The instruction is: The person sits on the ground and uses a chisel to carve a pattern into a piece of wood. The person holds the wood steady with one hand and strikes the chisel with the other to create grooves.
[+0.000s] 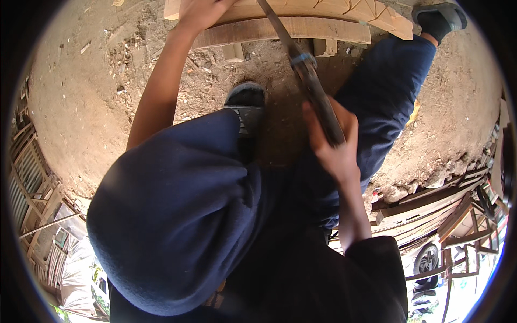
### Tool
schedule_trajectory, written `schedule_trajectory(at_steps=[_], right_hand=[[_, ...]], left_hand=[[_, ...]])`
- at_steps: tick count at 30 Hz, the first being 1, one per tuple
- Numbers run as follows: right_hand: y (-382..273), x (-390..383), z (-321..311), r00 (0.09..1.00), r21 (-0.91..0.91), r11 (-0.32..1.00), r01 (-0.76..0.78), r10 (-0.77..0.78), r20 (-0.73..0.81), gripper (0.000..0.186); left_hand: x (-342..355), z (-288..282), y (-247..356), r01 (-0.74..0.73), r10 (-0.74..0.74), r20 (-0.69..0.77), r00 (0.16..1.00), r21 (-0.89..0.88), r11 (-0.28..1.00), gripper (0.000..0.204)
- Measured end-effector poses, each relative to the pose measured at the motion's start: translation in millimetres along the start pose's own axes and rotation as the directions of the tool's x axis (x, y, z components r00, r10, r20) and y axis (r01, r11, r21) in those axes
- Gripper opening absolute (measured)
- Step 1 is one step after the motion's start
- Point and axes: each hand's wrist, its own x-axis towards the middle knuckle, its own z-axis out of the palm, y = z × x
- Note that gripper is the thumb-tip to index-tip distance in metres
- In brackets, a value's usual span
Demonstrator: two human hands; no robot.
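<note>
My right hand (339, 137) is closed around the dark handle of a long, narrow-bladed tool (318, 89) with a blue band below the blade. The blade slants up and left across the wood and runs out of the top edge; its tip and exact kind do not show. My left hand (200, 12) rests on a pale wooden beam (318, 6) at the top, its fingers mostly cut off by the frame. Angled lines or notches mark the beam's right part. A curved-looking plank (285, 29) lies along its near side, above small wood blocks (233, 53).
My slippered feet stand on dirt ground strewn with wood chips (121, 67), one foot (245, 97) near the plank, the other (439, 21) by the beam's right end. Stacked boards (425, 202), a wooden frame (468, 237) and a wheel (426, 259) are at the lower right.
</note>
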Motion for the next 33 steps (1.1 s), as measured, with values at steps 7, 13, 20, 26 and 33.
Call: schedule_trajectory(at_steps=[7,13,20,26,33], right_hand=[[5,-19,-7,0.999,0.009,0.999,-0.051,0.051,0.002,0.011],[0,11,8,1.0,0.013,1.0,-0.012,0.012,-0.014,0.008],[4,-26,-11,0.995,-0.001,0.995,-0.096,0.096,0.014,0.01],[3,9,7,1.0,0.041,0.999,-0.023,0.024,-0.013,0.016],[8,-18,-5,0.999,0.006,0.999,-0.044,0.044,-0.003,0.012]], left_hand=[[-4,11,-7,-0.08,0.079,-0.123,0.989,-0.007,0.997,0.056],[2,1,1,0.01,-0.01,-0.017,1.0,-0.029,1.0,0.057],[-4,7,-5,-0.007,0.007,-0.016,1.0,-0.003,1.0,0.056],[5,10,-6,-0.033,0.033,-0.057,0.998,-0.007,0.999,0.056],[-2,5,-6,-0.022,0.023,-0.073,0.997,0.005,1.0,0.056]])
